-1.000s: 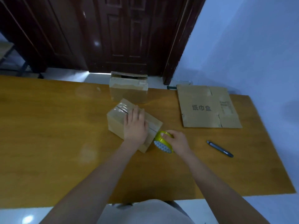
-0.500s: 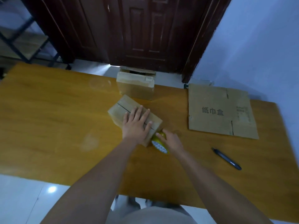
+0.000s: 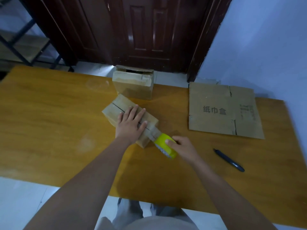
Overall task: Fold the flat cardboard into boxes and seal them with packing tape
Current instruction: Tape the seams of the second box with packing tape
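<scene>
Two bare forearms reach out from the near edge over the yellow-brown table (image 3: 49, 130), and the work sits just past them. Nearest, the right hand (image 3: 184, 149) curls its fingers and thumb round the yellow roll of packing tape (image 3: 164, 145), holding it just off the near end of the closed box (image 3: 126, 113). A short strip of tape appears to run from the roll up onto the box's near end, though the dim light makes its edges hard to trace. The left hand (image 3: 132, 124) lies flat on the top of that box, fingers straight and slightly spread across the seam where the two flaps meet, pressing them down. To the right, well apart from the hands, a dark pen (image 3: 229, 160) lies on the table. Further back on the right is a flat cardboard blank (image 3: 222, 110) printed with characters, not yet folded. At the far edge, just behind the box in hand, stands a second box (image 3: 132, 85) with its top flaps not fully shut. By my reading the step in hand is sealing the top seam of the near box. The next move likely calls for keeping the flaps held down, pulling the tape taut, and then cutting or tearing it.
</scene>
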{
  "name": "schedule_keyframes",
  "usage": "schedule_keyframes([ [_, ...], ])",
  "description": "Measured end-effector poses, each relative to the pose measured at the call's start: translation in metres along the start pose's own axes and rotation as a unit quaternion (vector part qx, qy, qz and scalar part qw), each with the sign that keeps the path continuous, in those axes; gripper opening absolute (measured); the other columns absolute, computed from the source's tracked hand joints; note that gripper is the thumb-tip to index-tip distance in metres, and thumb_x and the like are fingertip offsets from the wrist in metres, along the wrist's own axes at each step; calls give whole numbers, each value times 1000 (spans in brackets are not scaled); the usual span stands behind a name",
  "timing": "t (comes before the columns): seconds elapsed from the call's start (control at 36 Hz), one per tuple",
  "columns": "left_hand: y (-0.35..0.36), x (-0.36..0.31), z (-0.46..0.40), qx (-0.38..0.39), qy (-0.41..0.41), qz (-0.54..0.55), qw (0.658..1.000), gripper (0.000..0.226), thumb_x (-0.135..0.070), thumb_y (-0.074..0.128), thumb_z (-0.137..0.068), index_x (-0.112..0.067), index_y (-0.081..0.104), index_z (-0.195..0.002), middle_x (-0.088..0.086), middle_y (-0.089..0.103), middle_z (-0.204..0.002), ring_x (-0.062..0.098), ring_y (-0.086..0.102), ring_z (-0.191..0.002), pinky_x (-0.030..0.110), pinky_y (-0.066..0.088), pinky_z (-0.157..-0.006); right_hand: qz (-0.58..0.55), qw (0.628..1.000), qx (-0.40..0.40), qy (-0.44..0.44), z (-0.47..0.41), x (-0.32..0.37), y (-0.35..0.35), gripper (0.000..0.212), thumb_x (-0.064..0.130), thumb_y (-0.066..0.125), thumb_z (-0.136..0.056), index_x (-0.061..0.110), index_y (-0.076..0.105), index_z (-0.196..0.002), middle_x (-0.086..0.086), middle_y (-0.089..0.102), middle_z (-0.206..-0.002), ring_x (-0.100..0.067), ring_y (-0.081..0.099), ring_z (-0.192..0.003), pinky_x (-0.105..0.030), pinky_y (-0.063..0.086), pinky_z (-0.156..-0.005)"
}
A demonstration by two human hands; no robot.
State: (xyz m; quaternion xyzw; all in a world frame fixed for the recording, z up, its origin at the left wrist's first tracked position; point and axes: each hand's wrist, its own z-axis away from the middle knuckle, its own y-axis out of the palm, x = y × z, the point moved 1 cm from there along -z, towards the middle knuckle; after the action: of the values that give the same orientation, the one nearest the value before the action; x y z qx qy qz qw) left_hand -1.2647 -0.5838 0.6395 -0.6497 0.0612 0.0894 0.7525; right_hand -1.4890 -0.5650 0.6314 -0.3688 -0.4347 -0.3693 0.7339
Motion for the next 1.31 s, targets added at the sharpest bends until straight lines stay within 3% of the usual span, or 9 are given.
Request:
schedule_keyframes([
  [0.17, 1, 1, 0, -12, -1, 1, 1000, 55, -54, 23, -97, -38, 13, -149, -10, 6, -159, 13, -1, -146, 38, 0, -117, -30, 999, -11, 15, -12, -12, 10, 31, 22, 59, -93, 17, 54, -62, 9, 43, -53, 0, 38, -48, -19, 31, -46],
  [0.39, 0, 1, 0, -5, 4, 5, 1000, 56, -56, 22, -97, -39, 12, -149, -9, 5, -159, 13, -2, -146, 39, 0, -117, 198, 975, -25, 99, -21, -40, 13, 39, 44, 54, -91, 23, 49, -59, 0, 48, -60, -17, 51, -65, -31, 34, -58],
  [0.53, -1, -3, 1, -7, 1, -13, 1000, 54, -52, 26, -98, -35, 17, -149, -2, 13, -157, 21, 7, -144, 42, 7, -116, 243, 961, 35, 125, -28, -33, 10, 44, 48, 48, -93, 8, 65, -95, -7, 59, -81, -24, 57, -79, -29, 38, -64],
  [0.64, -2, -24, 9, -119, 24, -28, 992, 26, -23, 55, -93, -9, 58, -115, 16, 53, -115, 37, 51, -105, 45, 39, -86, 215, 972, 39, 85, -19, -35, 10, 38, 41, 46, -96, 11, 62, -113, -10, 63, -98, -26, 59, -96, -29, 39, -74],
  [0.78, -2, -44, 25, -168, 33, -21, 985, 5, -11, 64, -81, -9, 60, -80, 6, 59, -80, 29, 60, -75, 34, 46, -60, 197, 977, 37, 67, -17, -37, 12, 43, 42, 43, -97, 15, 54, -129, -12, 60, -126, -28, 54, -117, -32, 42, -89],
  [0.89, 5, -58, 45, -107, 2, -39, 993, 46, -41, 38, -83, -5, 61, -102, 12, 60, -102, 33, 58, -95, 43, 50, -77, 165, 978, 36, 120, -19, -39, 13, 46, 45, 38, -98, 12, 61, -120, -15, 63, -119, -30, 58, -111, -32, 43, -89],
  [1.08, 35, -82, 64, -29, -57, -77, 995, 122, -71, 75, -48, 8, 41, -134, 26, 46, -135, 45, 40, -129, 56, 29, -107, 129, 975, 31, 177, -15, -40, 13, 58, 51, 24, -99, 8, 58, -117, -15, 60, -112, -25, 57, -101, -29, 40, -82],
  [1.17, 37, -87, 63, -38, -80, -67, 994, 128, -74, 74, -45, 7, 37, -138, 24, 41, -141, 43, 34, -134, 54, 25, -110, 93, 979, 30, 181, -9, -38, -1, 63, 56, 24, -97, 12, 50, -133, -10, 51, -135, -26, 47, -125, -33, 36, -99],
  [1.31, 44, -82, 62, -61, -83, -42, 994, 131, -76, 72, -42, 6, 36, -137, 23, 40, -142, 41, 33, -135, 50, 18, -113, 195, 960, -148, 136, 3, -54, -62, 29, 25, 47, -96, 11, 54, -120, -10, 53, -122, -26, 53, -109, -33, 44, -86],
])
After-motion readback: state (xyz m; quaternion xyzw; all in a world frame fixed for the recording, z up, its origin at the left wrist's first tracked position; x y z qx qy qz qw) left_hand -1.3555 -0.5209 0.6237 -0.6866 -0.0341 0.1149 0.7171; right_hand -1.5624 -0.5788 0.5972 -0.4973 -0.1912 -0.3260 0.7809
